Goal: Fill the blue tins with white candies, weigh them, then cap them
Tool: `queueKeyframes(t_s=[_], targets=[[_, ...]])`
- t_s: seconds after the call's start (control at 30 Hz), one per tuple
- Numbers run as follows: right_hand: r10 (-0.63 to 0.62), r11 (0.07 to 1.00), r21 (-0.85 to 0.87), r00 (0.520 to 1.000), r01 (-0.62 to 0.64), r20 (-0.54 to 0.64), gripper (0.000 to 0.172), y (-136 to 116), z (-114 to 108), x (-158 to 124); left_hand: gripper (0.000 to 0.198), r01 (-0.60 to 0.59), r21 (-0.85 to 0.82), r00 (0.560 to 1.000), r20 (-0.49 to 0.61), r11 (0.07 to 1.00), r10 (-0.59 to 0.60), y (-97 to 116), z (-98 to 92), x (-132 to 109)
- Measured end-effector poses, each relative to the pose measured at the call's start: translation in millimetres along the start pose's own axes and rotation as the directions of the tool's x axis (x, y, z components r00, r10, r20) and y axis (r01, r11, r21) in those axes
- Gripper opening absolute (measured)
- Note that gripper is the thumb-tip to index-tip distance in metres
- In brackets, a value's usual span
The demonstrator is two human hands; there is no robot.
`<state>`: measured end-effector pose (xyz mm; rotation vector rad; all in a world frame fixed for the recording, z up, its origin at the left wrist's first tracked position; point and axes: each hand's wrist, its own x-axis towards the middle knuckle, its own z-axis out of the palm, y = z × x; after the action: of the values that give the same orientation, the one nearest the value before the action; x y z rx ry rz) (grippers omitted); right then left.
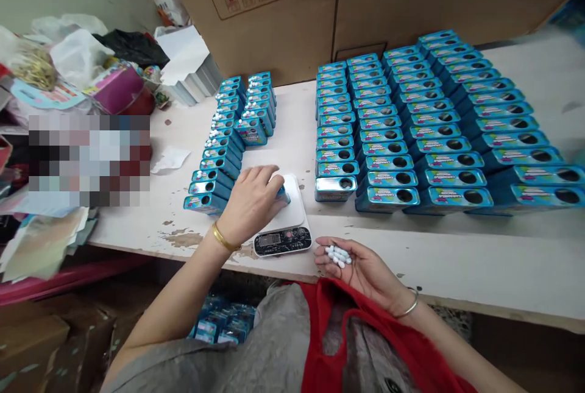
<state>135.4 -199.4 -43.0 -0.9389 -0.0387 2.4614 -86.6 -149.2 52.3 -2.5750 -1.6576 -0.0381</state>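
Note:
My left hand [250, 201] is closed over a small blue tin [282, 195] that sits on a white digital kitchen scale [284, 222] at the table's front edge. My right hand [361, 268] rests palm up at the edge, fingers cupped around several small white capsule-shaped candies [338, 255]. A red bag [338, 326] lies in my lap under that hand. To the right of the scale stand several rows of blue tins with round holes on top [411, 131]. Left of the scale are two more rows of the same tins [228, 137].
Large cardboard boxes [320, 3] stand behind the white table [503, 259]. Plastic bags, paper and a pink box [119, 85] clutter the far left. More blue tins [223, 323] lie under the table by my knee.

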Motion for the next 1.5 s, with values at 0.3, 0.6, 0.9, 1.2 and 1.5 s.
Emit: queueKeyframes(t_s=[0.3, 0.6, 0.9, 1.2, 1.5], targets=[[0.041, 0.983, 0.179, 0.999, -0.039, -0.003, 0.017, 4, -10, 3, 0.023, -0.143, -0.366, 0.979, 0.086, 0.919, 0.186, 112, 57.0, -40], [0.098, 0.993, 0.074, 0.994, -0.095, -0.044, 0.019, 10, -15, 3, 0.016, -0.051, -0.428, 0.983, 0.138, 0.902, 0.121, 117, 69.4, -44], [0.115, 0.987, 0.113, 0.993, -0.11, -0.037, 0.012, 12, -11, 8, 0.015, -0.067, -0.417, 0.993, 0.062, 0.907, 0.101, 118, 76.5, -45], [-0.064, 0.993, 0.096, 0.996, 0.071, -0.069, 0.02, -4, 38, 30, 0.078, 0.204, -0.6, 0.658, -0.5, 0.773, -0.562, 21, 65.2, -52], [-0.172, 0.962, 0.191, 0.975, 0.196, -0.138, 0.023, -6, 83, 57, 0.035, 0.02, -0.364, 0.893, -0.411, 0.931, -0.18, -7, 76.4, -50]])
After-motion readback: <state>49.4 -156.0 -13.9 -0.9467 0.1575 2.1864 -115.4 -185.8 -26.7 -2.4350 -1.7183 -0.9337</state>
